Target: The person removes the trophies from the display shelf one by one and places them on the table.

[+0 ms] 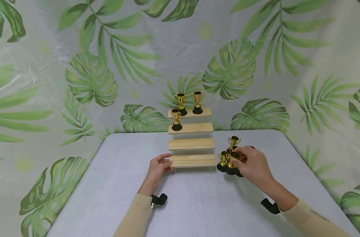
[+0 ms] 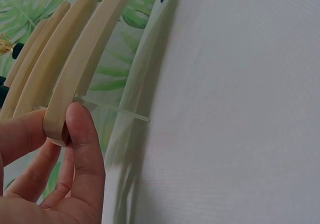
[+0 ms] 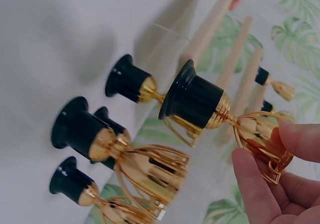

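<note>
In the right wrist view my right hand [image 3: 270, 184] pinches a small gold trophy [image 3: 255, 134] by its cup, thumb on one side and fingers on the other. Its black base [image 3: 192, 96] hangs apart from the surface. Close by stand several more trophies [image 3: 142, 169] with black bases, which the right hand [image 1: 254, 164] partly covers in the head view. My left hand [image 1: 157, 169] grips the left end of the lowest step of a wooden tiered stand [image 1: 193, 160]. In the left wrist view, the thumb and fingers [image 2: 85, 139] hold that step's end [image 2: 59, 126].
Two trophies stand on the stand's top step [image 1: 206, 112] and one at the left of the step below [image 1: 197, 127]. Clear supports [image 2: 117, 109] carry the steps. A white cloth covers the table [image 1: 197, 204]; a leaf-print sheet [image 1: 180, 52] hangs behind.
</note>
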`<state>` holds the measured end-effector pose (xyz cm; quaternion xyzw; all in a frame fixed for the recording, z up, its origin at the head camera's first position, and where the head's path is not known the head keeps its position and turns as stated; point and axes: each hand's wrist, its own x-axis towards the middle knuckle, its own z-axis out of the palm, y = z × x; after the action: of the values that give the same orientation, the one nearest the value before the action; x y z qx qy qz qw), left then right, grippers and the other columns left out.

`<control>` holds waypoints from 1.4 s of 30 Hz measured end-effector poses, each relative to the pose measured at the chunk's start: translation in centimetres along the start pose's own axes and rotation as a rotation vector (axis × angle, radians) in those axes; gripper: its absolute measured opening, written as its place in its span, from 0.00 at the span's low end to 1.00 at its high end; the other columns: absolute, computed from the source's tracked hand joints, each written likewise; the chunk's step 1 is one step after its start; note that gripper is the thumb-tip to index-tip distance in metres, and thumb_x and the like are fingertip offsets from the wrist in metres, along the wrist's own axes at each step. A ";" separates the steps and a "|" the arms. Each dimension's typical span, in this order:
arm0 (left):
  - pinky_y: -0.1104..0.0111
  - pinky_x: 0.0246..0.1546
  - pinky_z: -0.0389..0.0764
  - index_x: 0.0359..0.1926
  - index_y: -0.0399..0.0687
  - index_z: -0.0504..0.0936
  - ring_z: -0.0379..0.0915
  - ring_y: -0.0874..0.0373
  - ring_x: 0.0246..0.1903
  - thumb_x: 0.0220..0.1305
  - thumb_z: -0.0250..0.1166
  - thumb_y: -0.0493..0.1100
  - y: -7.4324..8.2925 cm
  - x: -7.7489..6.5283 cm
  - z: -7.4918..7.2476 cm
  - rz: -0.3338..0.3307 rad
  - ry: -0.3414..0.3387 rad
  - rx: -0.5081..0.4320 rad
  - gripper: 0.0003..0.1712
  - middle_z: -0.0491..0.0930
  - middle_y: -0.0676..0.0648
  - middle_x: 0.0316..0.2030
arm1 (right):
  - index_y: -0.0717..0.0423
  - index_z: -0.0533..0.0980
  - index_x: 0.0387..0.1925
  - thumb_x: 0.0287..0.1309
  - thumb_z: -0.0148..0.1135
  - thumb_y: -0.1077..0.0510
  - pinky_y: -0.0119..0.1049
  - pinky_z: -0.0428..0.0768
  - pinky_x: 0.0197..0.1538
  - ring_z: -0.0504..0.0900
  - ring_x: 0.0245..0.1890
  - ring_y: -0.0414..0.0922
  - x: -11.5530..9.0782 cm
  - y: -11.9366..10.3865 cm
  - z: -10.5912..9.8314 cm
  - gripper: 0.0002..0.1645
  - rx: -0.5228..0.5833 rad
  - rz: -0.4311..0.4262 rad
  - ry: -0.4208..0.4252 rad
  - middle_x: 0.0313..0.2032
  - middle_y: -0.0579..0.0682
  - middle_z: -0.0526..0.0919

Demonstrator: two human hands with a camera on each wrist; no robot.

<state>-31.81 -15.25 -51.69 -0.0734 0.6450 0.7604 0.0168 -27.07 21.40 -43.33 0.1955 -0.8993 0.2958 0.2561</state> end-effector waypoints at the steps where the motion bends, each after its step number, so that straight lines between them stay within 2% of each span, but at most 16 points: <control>1: 0.65 0.36 0.87 0.59 0.36 0.80 0.80 0.53 0.33 0.62 0.68 0.28 0.0 0.0 0.0 -0.001 0.001 0.000 0.23 0.77 0.42 0.38 | 0.60 0.84 0.44 0.48 0.80 0.61 0.37 0.81 0.29 0.80 0.28 0.42 -0.2 0.1 0.2 0.20 0.001 0.005 -0.007 0.33 0.48 0.82; 3: 0.65 0.36 0.87 0.59 0.36 0.80 0.80 0.53 0.33 0.61 0.68 0.29 0.0 -0.1 0.0 0.001 0.002 0.003 0.23 0.77 0.42 0.38 | 0.59 0.84 0.45 0.49 0.79 0.61 0.39 0.82 0.29 0.81 0.29 0.43 -0.5 0.3 0.5 0.20 0.012 0.023 -0.024 0.34 0.49 0.82; 7: 0.65 0.35 0.87 0.58 0.37 0.81 0.81 0.52 0.33 0.62 0.68 0.29 0.0 -0.1 0.0 -0.001 0.009 0.006 0.22 0.77 0.41 0.38 | 0.60 0.83 0.45 0.48 0.79 0.62 0.49 0.84 0.37 0.84 0.31 0.46 -1.0 0.6 1.2 0.20 0.030 0.056 -0.045 0.37 0.52 0.85; 9: 0.64 0.35 0.87 0.57 0.38 0.81 0.81 0.51 0.34 0.62 0.69 0.29 0.0 -0.1 0.0 -0.003 0.010 0.006 0.22 0.77 0.41 0.39 | 0.61 0.83 0.44 0.48 0.80 0.62 0.49 0.83 0.38 0.84 0.31 0.46 -1.3 0.7 1.5 0.20 0.027 0.056 -0.049 0.38 0.52 0.86; 13: 0.64 0.36 0.87 0.57 0.38 0.82 0.81 0.51 0.34 0.62 0.69 0.29 -0.1 0.0 0.1 -0.004 0.012 0.007 0.21 0.77 0.41 0.39 | 0.59 0.84 0.43 0.47 0.80 0.61 0.42 0.78 0.32 0.80 0.31 0.44 -1.8 1.0 2.1 0.19 0.007 0.041 -0.054 0.37 0.50 0.84; 16: 0.64 0.36 0.87 0.58 0.37 0.81 0.81 0.51 0.35 0.62 0.68 0.29 -0.2 -0.1 0.1 -0.007 0.006 0.010 0.22 0.77 0.41 0.39 | 0.58 0.84 0.42 0.46 0.80 0.60 0.41 0.76 0.32 0.79 0.32 0.44 -2.2 1.1 2.5 0.19 -0.003 0.040 -0.058 0.37 0.49 0.84; 26: 0.64 0.36 0.87 0.58 0.38 0.80 0.81 0.52 0.34 0.62 0.68 0.30 0.0 -0.2 0.2 -0.014 0.008 0.018 0.22 0.77 0.41 0.39 | 0.61 0.84 0.46 0.47 0.80 0.59 0.46 0.81 0.36 0.83 0.35 0.47 -2.9 1.8 3.2 0.23 0.007 0.024 -0.065 0.41 0.52 0.86; 33: 0.63 0.38 0.87 0.59 0.38 0.80 0.81 0.54 0.34 0.62 0.68 0.30 0.1 0.0 0.4 -0.003 -0.010 0.009 0.23 0.76 0.41 0.39 | 0.59 0.83 0.48 0.47 0.81 0.59 0.38 0.84 0.33 0.84 0.32 0.43 -3.0 2.5 2.9 0.24 0.046 0.035 -0.072 0.38 0.48 0.85; 42: 0.65 0.37 0.87 0.59 0.38 0.80 0.80 0.54 0.33 0.62 0.69 0.30 0.1 -0.2 0.1 -0.020 0.007 0.010 0.23 0.76 0.41 0.39 | 0.55 0.83 0.51 0.47 0.81 0.59 0.32 0.85 0.34 0.85 0.32 0.40 -3.4 2.6 3.5 0.27 0.080 0.031 -0.058 0.39 0.46 0.85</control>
<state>-31.64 -15.18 -51.55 -0.0821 0.6483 0.7566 0.0225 -26.91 21.83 -48.79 0.2004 -0.8966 0.3297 0.2173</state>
